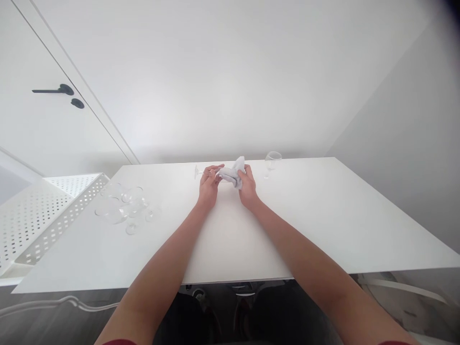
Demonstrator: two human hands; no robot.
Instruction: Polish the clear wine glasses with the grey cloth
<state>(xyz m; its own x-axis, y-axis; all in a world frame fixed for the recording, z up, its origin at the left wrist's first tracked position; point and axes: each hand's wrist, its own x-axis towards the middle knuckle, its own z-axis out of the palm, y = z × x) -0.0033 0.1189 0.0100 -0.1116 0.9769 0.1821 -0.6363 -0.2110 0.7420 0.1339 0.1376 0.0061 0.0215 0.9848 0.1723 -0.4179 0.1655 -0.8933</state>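
Over white table, far middle: holding wine glass sideways, pinching stem with left hand, clamping cloth round bowl with right hand (likely light, brittle, slick; safest gripped by stem).

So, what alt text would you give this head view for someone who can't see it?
Over a white table, the left hand pinches the stem of a glass held sideways while the right hand holds a cloth bunched over its bowl. More glasses lie to the left; another glass sits beyond the right hand.
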